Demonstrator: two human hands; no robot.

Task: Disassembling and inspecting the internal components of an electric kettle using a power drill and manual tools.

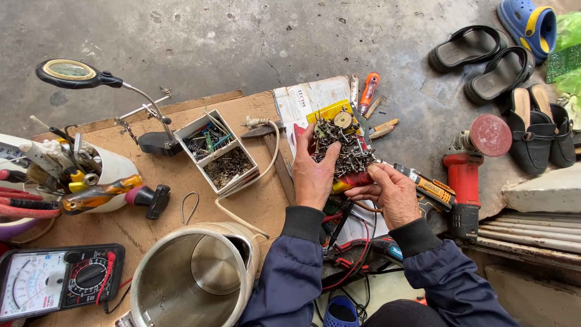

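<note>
The left hand (313, 175) picks with its fingertips in a heap of screws (342, 151) on a small tray (348, 180); its grip is narrow, pinching into the heap. The right hand (392, 194) holds the tray's edge beside it. Best to keep the tray level and lift one screw free at a time.

A grey concrete floor (242, 36) carries a cardboard sheet (175, 181), an open steel kettle (193, 278), a red angle grinder (466, 175), several sandals (484, 57) and a multimeter (57, 281).

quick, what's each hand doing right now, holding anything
Left hand: fingers in the pile of screws, grip cannot be told.
Right hand: closed on the edge of the red tray.
</note>
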